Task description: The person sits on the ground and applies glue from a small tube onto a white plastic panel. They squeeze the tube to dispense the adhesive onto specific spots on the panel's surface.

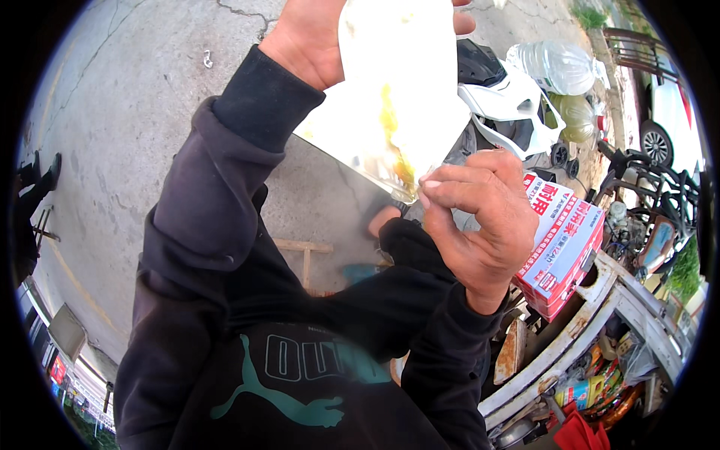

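A white panel-like piece (360, 105), overexposed in the light, is held up in front of me. A yellow-brown streak runs down to its clear-looking lower corner. My left hand (307, 45) grips it from behind; the palm's edge shows on one side and fingertips on the other. Close by that lower corner, my right hand (484, 214) is closed in a pinch, thumb against forefinger. Whatever lies between those fingertips is too small to make out.
On the right are a red-and-white carton (559, 240), a rusty white metal frame (555, 382), white plastic fairings (517, 112) and a large clear bottle (555, 66). A small wooden stand (304, 247) is on the concrete below. Another person's legs (41, 180) show far left.
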Action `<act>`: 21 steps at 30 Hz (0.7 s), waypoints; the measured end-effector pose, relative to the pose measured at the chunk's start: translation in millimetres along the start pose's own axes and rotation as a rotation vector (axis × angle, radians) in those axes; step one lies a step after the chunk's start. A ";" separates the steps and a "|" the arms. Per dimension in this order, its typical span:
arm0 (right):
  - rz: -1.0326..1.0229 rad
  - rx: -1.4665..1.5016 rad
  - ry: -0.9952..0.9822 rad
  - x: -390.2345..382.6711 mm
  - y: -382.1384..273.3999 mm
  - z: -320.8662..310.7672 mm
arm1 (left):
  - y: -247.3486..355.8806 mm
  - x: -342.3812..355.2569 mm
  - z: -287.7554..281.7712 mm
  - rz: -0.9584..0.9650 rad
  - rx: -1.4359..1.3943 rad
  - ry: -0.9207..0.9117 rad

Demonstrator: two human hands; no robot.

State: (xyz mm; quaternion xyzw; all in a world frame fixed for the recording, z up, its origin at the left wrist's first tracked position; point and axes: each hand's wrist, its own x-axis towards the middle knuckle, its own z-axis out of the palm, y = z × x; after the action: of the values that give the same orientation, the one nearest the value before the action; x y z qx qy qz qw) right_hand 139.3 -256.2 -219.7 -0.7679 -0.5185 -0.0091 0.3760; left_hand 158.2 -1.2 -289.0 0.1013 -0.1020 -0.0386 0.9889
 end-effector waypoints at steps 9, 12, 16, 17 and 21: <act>-0.010 -0.045 0.037 2.1 -1.6 4.6 | -1.4 -2.4 4.8 0.010 0.001 0.028; 0.023 -0.109 0.142 0.6 -4.0 9.4 | -2.9 -0.5 0.7 -0.005 -0.023 -0.007; 0.014 -0.060 0.136 1.9 -4.9 7.0 | -2.6 -1.2 0.0 -0.002 -0.026 -0.019; 0.008 -0.059 0.106 2.0 -3.5 7.8 | -3.2 -1.3 1.4 -0.005 -0.044 -0.019; 0.001 -0.124 0.119 2.4 -7.4 9.3 | -5.2 -0.2 0.3 -0.001 -0.032 -0.028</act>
State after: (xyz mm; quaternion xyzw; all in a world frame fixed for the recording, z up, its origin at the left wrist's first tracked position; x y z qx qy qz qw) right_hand 131.0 -247.5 -221.2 -0.7882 -0.4931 -0.0866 0.3580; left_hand 157.7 -6.3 -289.8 0.0849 -0.1152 -0.0424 0.9888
